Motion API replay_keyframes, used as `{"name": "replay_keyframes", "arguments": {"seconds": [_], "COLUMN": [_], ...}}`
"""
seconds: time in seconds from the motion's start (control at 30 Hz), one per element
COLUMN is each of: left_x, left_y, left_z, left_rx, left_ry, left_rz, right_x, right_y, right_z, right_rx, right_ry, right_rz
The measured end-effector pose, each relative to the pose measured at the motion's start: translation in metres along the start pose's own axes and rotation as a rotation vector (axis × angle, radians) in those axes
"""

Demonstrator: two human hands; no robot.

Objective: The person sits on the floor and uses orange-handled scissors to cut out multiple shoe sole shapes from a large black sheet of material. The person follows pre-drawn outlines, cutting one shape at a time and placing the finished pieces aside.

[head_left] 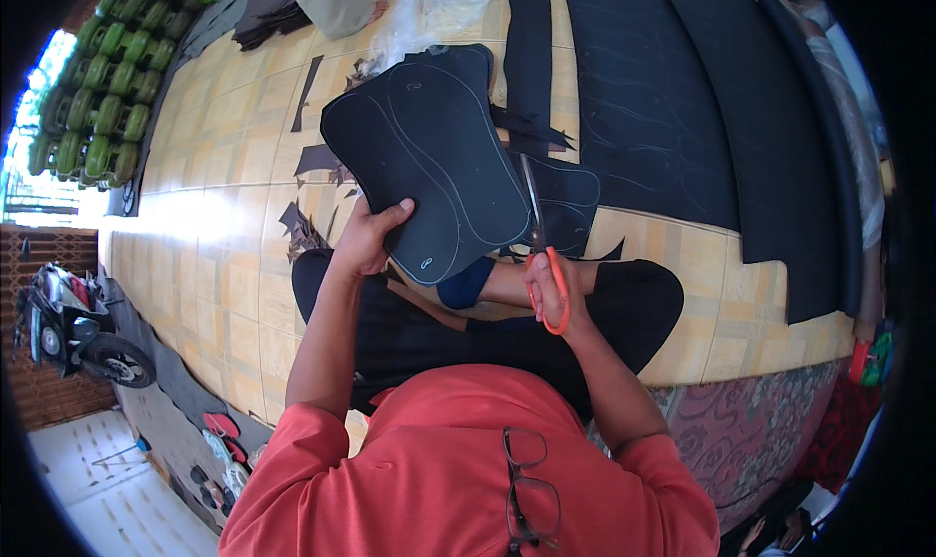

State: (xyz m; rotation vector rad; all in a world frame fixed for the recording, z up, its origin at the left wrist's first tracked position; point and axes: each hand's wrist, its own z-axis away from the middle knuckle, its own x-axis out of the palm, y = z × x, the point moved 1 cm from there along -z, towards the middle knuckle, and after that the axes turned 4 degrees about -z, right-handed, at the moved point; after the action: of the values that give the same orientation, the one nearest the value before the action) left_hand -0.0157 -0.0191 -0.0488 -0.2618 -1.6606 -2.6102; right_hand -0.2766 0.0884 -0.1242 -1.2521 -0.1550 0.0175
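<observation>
My left hand [372,233] grips a black sheet piece [419,148] by its lower left edge, thumb on top. Pale chalk-like outlines curve across the sheet, which I hold up over my crossed legs. In my right hand [554,286] is a pair of scissors [546,265] with orange handles. Their blades point away from me, along the right edge of the held sheet; whether they touch it I cannot tell. Another outlined black piece [570,201] lies on the floor just behind the blades.
Long black material sheets [653,99] spread over the tiled floor [214,255] at the right. Dark offcuts [304,230] lie left of the held sheet. Clear plastic [429,16] and another person's leg [336,1] are at the far side. A motorcycle [83,323] stands at the left.
</observation>
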Motion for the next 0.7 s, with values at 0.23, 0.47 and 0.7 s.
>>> {"name": "replay_keyframes", "arguments": {"seconds": [0.23, 0.47, 0.7], "left_x": [-0.013, -0.014, -0.015], "left_y": [0.002, 0.004, 0.001], "left_z": [0.002, 0.013, 0.014], "left_rx": [-0.068, -0.165, -0.192], "left_ry": [-0.070, -0.150, -0.151], "left_rz": [-0.124, -0.322, -0.389], "right_x": [-0.006, -0.010, -0.012], "right_y": [-0.001, -0.031, -0.037], "right_z": [-0.006, -0.019, -0.018], "right_rx": [-0.075, -0.252, -0.303], "right_ry": [0.125, 0.127, 0.125], "right_rz": [-0.088, 0.222, 0.260]}}
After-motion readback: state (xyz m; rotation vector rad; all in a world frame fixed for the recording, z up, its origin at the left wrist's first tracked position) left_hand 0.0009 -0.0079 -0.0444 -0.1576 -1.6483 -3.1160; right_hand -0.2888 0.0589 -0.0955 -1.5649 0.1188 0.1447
